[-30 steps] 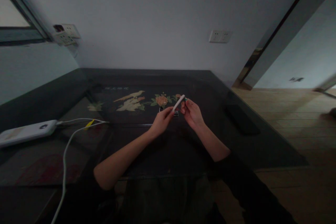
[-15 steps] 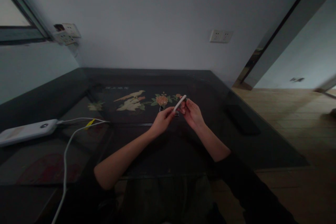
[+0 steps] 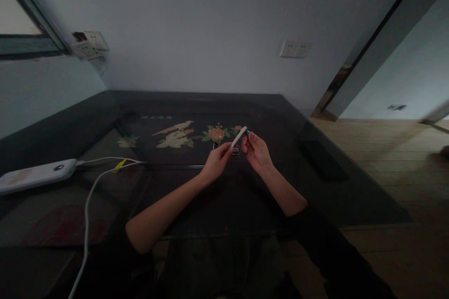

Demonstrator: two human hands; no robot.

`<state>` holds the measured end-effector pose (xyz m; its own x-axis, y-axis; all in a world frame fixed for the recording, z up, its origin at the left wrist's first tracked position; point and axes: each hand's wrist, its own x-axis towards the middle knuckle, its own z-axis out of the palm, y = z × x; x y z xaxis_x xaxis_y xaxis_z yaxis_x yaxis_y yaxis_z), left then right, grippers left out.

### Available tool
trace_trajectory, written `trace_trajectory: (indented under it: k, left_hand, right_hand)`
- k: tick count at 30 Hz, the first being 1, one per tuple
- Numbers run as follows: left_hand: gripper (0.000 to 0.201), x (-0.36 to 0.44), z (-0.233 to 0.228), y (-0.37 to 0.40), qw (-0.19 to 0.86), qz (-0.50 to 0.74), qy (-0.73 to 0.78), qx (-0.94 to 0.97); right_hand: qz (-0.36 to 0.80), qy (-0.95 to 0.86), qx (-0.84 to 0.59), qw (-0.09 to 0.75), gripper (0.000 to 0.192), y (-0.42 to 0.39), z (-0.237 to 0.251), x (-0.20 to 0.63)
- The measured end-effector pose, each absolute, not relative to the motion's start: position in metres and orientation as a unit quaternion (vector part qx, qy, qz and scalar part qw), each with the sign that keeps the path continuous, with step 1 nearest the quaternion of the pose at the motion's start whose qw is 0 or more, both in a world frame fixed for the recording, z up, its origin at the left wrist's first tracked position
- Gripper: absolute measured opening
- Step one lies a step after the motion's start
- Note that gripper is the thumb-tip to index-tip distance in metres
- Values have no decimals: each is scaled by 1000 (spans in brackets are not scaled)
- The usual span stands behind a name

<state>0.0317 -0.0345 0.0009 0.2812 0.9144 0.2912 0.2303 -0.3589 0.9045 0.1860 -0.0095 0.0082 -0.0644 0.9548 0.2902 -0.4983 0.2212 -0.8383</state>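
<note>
The slim white object (image 3: 239, 137) tilts out of the left hand (image 3: 216, 160).

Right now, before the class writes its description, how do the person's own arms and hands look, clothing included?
The left hand and right hand are ungloved, and both forearms are bare, with no watch or bracelet showing at the wrists. Dark, near-black sleeves, the left and the right, end partway along the arms. No markings can be made out on them in the dim light.
</note>
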Motion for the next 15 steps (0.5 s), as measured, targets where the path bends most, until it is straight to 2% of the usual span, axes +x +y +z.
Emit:
trace_trajectory:
  k: [3,8,15]
  left_hand:
    - [37,34,1,-37,400,432,399,703]
    - [38,36,3,-41,440,427,364,701]
    - [37,36,6,-41,470,431,349,687]
  right_hand:
    - [573,-449,-249,638,30,-9,7,186]
    - [597,-414,-240,644,36,-9,8,186]
    - [610,-413,-219,640,34,-10,8,186]
